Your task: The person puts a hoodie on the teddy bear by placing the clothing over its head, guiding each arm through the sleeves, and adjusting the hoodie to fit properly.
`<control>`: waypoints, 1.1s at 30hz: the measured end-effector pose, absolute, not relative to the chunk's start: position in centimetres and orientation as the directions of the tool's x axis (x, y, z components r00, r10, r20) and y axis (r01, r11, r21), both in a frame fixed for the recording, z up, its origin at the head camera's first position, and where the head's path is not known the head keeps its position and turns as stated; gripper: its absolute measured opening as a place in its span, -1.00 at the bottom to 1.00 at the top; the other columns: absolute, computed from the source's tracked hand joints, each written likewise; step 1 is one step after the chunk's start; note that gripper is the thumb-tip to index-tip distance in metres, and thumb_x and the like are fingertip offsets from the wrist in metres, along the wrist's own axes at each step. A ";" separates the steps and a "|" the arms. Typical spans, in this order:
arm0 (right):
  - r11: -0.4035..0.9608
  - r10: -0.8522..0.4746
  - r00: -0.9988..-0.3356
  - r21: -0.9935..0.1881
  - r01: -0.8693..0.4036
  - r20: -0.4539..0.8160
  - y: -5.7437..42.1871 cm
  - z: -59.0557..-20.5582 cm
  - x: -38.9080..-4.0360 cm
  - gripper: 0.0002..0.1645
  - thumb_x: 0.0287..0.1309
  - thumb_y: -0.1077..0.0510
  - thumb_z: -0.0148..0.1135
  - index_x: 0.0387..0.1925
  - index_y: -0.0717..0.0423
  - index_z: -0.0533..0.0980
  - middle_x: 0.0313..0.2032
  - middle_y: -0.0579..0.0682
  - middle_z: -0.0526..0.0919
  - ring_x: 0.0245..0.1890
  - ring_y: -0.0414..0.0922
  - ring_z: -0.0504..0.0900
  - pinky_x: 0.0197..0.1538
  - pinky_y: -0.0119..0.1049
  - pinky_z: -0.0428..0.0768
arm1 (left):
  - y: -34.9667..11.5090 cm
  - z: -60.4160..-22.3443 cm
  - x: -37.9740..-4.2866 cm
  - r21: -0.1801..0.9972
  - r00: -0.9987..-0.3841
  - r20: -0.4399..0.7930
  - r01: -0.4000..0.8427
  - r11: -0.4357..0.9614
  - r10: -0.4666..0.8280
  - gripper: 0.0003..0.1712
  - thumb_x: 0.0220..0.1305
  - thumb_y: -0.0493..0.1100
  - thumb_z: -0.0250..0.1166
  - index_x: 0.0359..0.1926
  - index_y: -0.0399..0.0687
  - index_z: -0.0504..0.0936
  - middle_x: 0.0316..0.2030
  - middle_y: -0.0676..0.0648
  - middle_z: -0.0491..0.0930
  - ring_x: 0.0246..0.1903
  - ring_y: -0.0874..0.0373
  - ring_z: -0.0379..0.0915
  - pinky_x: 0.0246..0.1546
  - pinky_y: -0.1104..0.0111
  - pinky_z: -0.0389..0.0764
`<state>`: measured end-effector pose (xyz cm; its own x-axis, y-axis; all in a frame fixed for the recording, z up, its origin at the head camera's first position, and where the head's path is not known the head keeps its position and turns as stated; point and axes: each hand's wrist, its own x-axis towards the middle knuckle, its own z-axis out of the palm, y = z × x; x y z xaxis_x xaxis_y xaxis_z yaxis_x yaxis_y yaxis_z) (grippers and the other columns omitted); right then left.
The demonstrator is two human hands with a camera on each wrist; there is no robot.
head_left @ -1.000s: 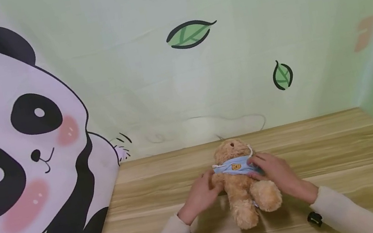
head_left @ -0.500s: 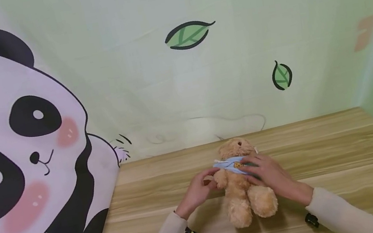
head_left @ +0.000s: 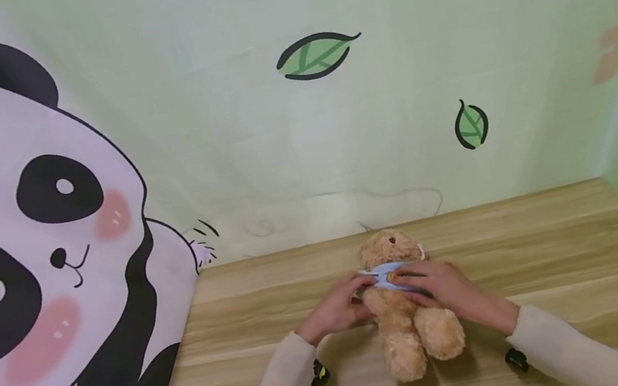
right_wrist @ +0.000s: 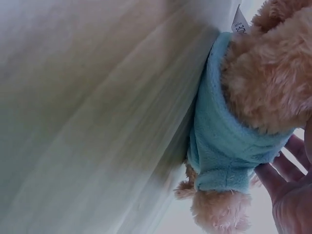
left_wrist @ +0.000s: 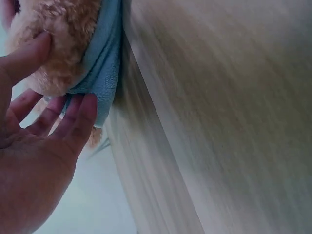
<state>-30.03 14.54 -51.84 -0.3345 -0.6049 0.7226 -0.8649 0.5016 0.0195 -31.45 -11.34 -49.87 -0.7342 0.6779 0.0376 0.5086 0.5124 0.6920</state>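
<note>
A light brown teddy bear (head_left: 398, 329) lies on its back on the table, head toward the wall and legs toward me. Its short blue shirt (head_left: 384, 274) sits bunched across the chest. My left hand (head_left: 338, 306) grips the bear's left-hand side in the head view. In the left wrist view, the thumb touches the fur and the fingers curl at the edge of the shirt (left_wrist: 103, 63). Across the front of the shirt, my right hand (head_left: 450, 289) holds the lower edge. The right wrist view shows its fingers against the cloth (right_wrist: 229, 146), with the thumb partly cut off.
The wood-grain table (head_left: 579, 283) extends to both sides of the bear. Behind it stands a pale green wall covering (head_left: 248, 128) with printed leaves and a large panda (head_left: 73, 262) at the left. A white label (right_wrist: 239, 22) sticks out from the bear's lower end.
My left hand has moved forward and inward, from the bear's arm to the shirt edge. The right hand has slid inward over the shirt front. The bear has shifted slightly.
</note>
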 end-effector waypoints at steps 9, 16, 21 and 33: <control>0.525 -0.614 -0.390 -0.014 -0.851 0.686 14.2 -52.1 -29.3 -0.51 -0.08 0.27 0.47 0.00 0.11 0.65 -0.04 0.13 0.68 -0.07 0.08 0.68 -0.17 -0.09 0.67 | -10.0 -50.8 -31.0 0.472 -0.710 0.255 0.684 0.557 0.656 -0.76 0.12 -0.34 0.36 -0.34 -0.14 0.41 -0.37 -0.05 0.41 -0.36 0.19 0.31 -0.32 0.48 0.32; 0.484 -0.613 -0.340 -0.002 -0.875 0.713 14.4 -52.2 -29.6 -0.67 0.16 0.19 0.35 -0.01 0.14 0.65 -0.05 0.16 0.68 -0.07 0.12 0.67 -0.16 -0.07 0.67 | -9.5 -50.3 -30.1 0.494 -0.792 0.173 0.584 0.644 0.586 -0.80 0.21 -0.12 0.27 -0.25 0.00 0.40 -0.42 0.07 0.36 -0.46 0.28 0.26 -0.46 0.51 0.28; 0.441 -0.619 -0.278 0.032 -0.897 0.734 14.5 -52.4 -29.8 -0.74 0.29 0.12 0.24 -0.05 0.13 0.66 -0.06 0.15 0.68 -0.09 0.09 0.67 -0.17 -0.12 0.67 | -9.5 -50.1 -29.9 0.453 -0.796 0.132 0.579 0.678 0.591 -0.71 0.31 0.10 0.27 -0.18 0.06 0.43 -0.36 0.09 0.37 -0.42 0.28 0.27 -0.42 0.50 0.29; 0.415 -0.669 -0.250 0.073 -0.907 0.700 15.0 -52.0 -30.4 -0.73 0.37 0.05 0.12 -0.19 0.08 0.69 -0.10 0.14 0.71 -0.12 0.09 0.66 -0.19 -0.12 0.67 | -7.9 -50.6 -30.6 0.111 -0.738 0.252 0.665 0.739 0.626 -0.67 -0.01 -0.28 0.40 -0.44 0.03 0.35 -0.41 0.07 0.31 -0.50 0.24 0.25 -0.48 0.48 0.28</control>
